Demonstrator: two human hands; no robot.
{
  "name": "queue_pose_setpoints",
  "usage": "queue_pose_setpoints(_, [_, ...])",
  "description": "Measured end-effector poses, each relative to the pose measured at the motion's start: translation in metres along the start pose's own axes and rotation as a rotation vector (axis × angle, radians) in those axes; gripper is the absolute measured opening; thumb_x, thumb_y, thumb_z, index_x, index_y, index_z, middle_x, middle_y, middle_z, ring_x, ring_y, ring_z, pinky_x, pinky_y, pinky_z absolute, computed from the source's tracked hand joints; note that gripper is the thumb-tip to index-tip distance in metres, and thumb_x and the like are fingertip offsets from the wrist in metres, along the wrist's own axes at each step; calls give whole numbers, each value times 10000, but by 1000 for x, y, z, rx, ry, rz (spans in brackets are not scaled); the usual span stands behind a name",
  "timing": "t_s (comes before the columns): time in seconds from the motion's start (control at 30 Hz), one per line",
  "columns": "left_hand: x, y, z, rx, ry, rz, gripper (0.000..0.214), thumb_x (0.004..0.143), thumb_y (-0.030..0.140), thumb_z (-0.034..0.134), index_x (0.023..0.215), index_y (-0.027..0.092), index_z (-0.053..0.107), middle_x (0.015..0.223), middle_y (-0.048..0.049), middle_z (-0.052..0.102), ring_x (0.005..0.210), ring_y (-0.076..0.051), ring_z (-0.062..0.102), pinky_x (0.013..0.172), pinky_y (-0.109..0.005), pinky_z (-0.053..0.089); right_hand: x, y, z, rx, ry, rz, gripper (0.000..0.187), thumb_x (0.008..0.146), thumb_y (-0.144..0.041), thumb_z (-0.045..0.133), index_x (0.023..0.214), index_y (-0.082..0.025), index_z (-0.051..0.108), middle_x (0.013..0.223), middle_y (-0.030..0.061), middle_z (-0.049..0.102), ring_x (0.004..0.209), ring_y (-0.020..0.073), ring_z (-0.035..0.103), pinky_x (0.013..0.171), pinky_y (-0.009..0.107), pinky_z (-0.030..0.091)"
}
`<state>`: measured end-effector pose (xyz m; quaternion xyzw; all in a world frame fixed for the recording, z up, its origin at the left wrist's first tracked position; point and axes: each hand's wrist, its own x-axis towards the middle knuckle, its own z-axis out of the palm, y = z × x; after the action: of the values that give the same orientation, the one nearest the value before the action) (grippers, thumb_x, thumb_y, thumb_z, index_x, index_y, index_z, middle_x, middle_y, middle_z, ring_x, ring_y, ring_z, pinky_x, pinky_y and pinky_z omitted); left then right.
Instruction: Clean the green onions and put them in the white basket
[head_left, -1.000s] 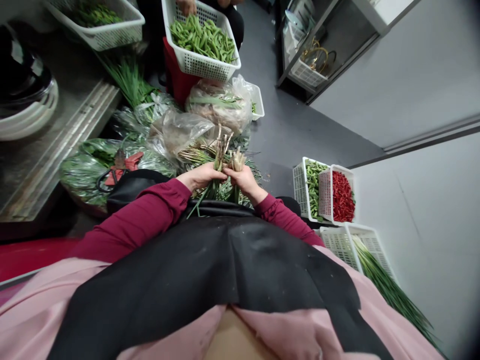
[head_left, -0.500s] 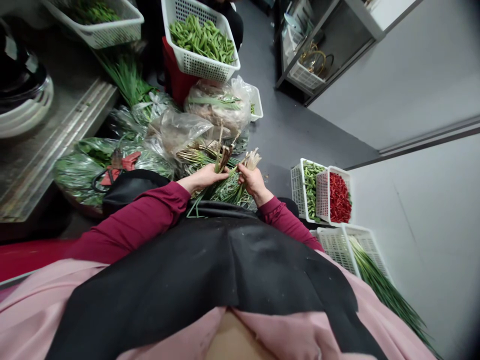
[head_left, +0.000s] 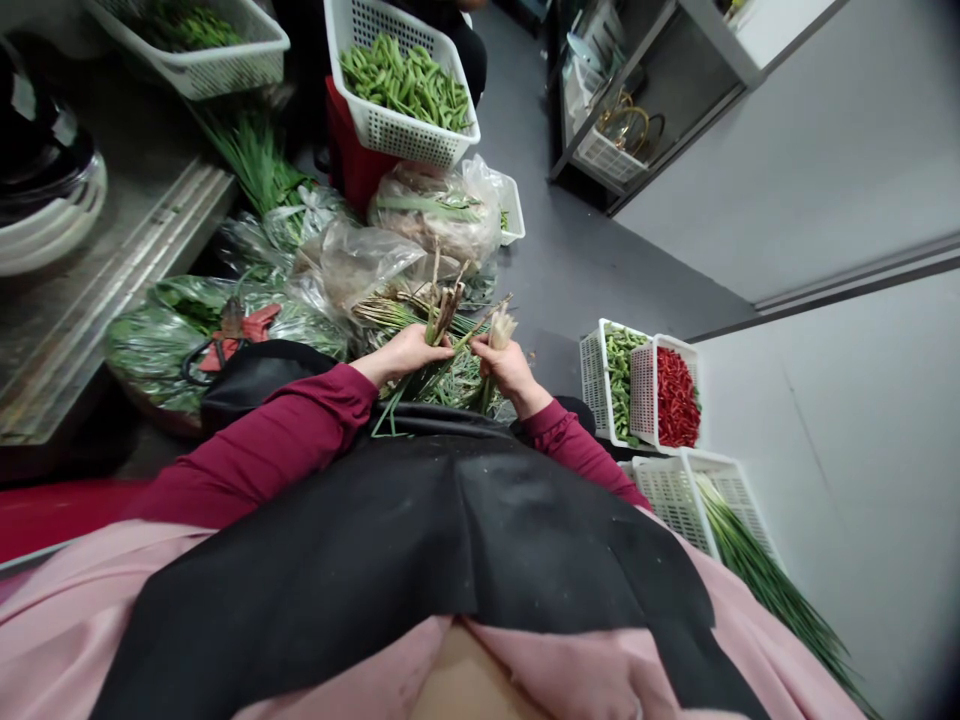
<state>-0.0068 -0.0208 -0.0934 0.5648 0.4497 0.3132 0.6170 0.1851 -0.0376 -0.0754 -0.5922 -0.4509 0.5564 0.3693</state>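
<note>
In front of my black apron (head_left: 450, 520), my left hand (head_left: 414, 352) is closed round a bunch of scallions (head_left: 445, 308) with brown, dirty root ends pointing up. Their green leaves hang below toward my lap. My right hand (head_left: 510, 368) is closed on paler scallions (head_left: 501, 328), white ends up. Its thumb and forefinger pinch a thin stalk that slants between the two hands. Under and beyond both hands lies a heap of loose scallions (head_left: 390, 312) and green trimmings, partly hidden by my hands.
Plastic bags of greens (head_left: 169, 335) lie left, with red-handled scissors (head_left: 238, 335) on one. A basket of green pods (head_left: 405, 85) stands ahead. At right are baskets of green peppers (head_left: 621, 375), red chillies (head_left: 677, 395) and long scallions (head_left: 765, 570). A metal-edged platform (head_left: 127, 290) borders the left.
Both hands have shifted very slightly, still gripping their bunches. The stalk pinched by my right hand now slants up past the white ends. The surroundings look the same.
</note>
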Motion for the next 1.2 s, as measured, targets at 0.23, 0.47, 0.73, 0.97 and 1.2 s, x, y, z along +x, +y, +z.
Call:
queue_pose_setpoints(0.23, [0, 0, -1, -39, -66, 46, 242, 625, 335, 755, 684, 123, 655, 634, -14, 644, 641, -157, 577, 689, -294, 461, -1, 5, 11, -107, -72, -22, 327, 607, -419, 782, 616, -175, 563, 440, -56, 454, 407, 79, 381, 414, 236, 290])
queue_pose_setpoints(0.47, [-7, 4, 1, -339, -238, -121, 349, 616, 363, 811, 768, 146, 583, 650, -50, 685, 566, -184, 639, 604, -336, 522, -4, 6, 1, 58, -158, 88, 357, 586, -425, 809, 670, -206, 539, 486, -62, 433, 419, 71, 348, 419, 230, 304])
queue_pose_setpoints(0.73, [-9, 3, -1, -448, -274, -149, 379, 617, 379, 826, 784, 138, 585, 679, -62, 691, 590, -182, 656, 606, -329, 535, -10, 3, -4, 118, -236, 80, 381, 611, -445, 793, 749, -183, 552, 552, -60, 490, 417, 56, 372, 414, 220, 324])
queue_pose_setpoints(0.97, [-9, 2, 1, -395, -252, -187, 366, 629, 406, 803, 759, 142, 585, 576, -43, 641, 528, -168, 605, 516, -285, 471, -8, 5, -3, 31, -290, -100, 439, 669, -454, 748, 974, -153, 649, 652, -32, 582, 469, 68, 421, 463, 225, 346])
queue_pose_setpoints(1.2, [-4, 0, 10, -106, -60, 17, 418, 652, 512, 744, 803, 134, 649, 681, -5, 608, 633, -137, 537, 625, -271, 474, -6, 7, 4, -203, -4, -188, 363, 710, -500, 688, 645, -164, 569, 505, -42, 458, 509, 90, 377, 515, 249, 330])
